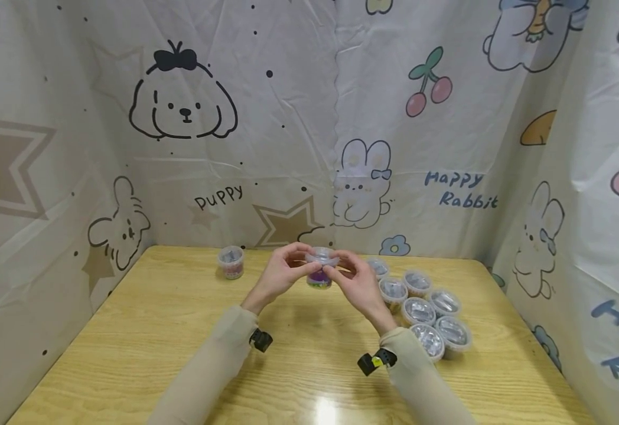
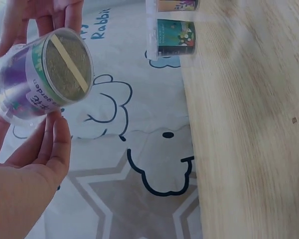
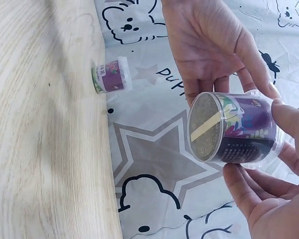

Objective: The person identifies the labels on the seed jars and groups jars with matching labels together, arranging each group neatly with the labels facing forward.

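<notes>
In the head view both hands hold a clear plastic planting cup (image 1: 319, 278) with a purple label above the back of the table. My left hand (image 1: 287, 270) grips its left side and my right hand (image 1: 357, 282) its right, thumbs meeting at the front near the clear lid (image 1: 322, 258). Brown soil-like filling and a pale flat stick show through the bottom of the cup (image 2: 67, 69) in the left wrist view. From the right wrist side, the cup (image 3: 249, 119) lies tilted between the fingers of both hands, its purple and black label partly covered.
A similar purple-labelled cup (image 1: 231, 264) stands at the back left of the wooden table (image 1: 171, 330). Several lidded cups (image 1: 419, 310) cluster on the right, close by the right forearm. A printed cloth (image 1: 288, 118) hangs behind the table and along its sides.
</notes>
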